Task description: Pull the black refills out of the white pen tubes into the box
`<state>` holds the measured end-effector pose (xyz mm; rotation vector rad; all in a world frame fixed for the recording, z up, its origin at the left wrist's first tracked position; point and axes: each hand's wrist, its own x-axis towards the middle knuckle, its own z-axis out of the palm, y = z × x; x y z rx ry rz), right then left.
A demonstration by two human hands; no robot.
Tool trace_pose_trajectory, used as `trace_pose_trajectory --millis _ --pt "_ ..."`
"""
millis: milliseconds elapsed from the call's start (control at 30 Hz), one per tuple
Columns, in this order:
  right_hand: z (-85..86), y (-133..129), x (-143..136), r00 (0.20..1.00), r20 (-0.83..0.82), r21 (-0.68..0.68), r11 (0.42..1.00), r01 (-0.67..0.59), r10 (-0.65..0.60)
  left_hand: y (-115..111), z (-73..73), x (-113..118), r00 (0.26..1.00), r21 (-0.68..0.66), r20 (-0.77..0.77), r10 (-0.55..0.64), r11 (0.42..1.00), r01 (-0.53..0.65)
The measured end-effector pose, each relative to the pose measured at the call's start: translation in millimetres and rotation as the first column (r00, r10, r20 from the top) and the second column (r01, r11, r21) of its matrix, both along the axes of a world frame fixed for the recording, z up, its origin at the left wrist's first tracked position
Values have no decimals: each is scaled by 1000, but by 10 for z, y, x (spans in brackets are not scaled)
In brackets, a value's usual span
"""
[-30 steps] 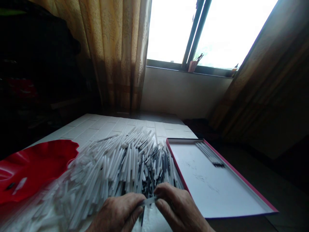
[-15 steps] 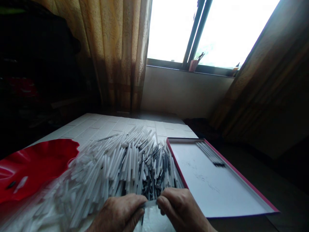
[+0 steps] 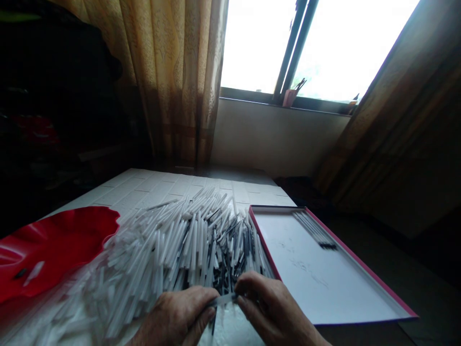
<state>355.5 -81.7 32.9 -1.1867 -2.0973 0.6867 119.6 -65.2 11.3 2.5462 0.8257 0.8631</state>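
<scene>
My left hand (image 3: pixel 183 312) is closed, pinching one end of a short translucent plastic tube (image 3: pixel 226 300) that looks like a pen barrel. At the tube's other end, the fingers of my right hand (image 3: pixel 273 305) are closed on it. Both hands are low in the middle of the head view, just in front of a large heap of similar whitish tubes (image 3: pixel 176 240). Mixed into the heap's right side are thin dark sticks (image 3: pixel 225 269). A dark thin piece hangs below my left fingertips; whether it is held there I cannot tell.
Right of the heap lies a shallow white box lid (image 3: pixel 309 288) with red edges, holding several black-ended tubes (image 3: pixel 317 230) in a row. A red wavy-rimmed bowl (image 3: pixel 72 240) with small pieces stands left. Behind are curtains (image 3: pixel 173 72) and a window sill with a pink cup (image 3: pixel 290 98).
My right hand has risen slightly and its fingers have shifted on the tube's end. The left hand has barely moved and keeps its pinch.
</scene>
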Motion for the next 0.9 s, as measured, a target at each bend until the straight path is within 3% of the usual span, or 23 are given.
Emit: trace_pose_trajectory --millis 167,467,700,900 --pt "-26 -1 -15 996 89 73 997 9 -15 -14 25 0 999 -31 -43 2 1000 -4" --pt "7 -4 -39 994 107 117 993 0 -13 58 -258 -8 1000 36 13 -12 999 11" --pt "-10 3 0 997 71 38 999 6 -9 20 -25 -13 1000 -26 -23 -5 1000 5" --pt "3 -5 0 997 69 4 1000 -23 23 7 12 -18 996 -10 -88 -4 1000 3"
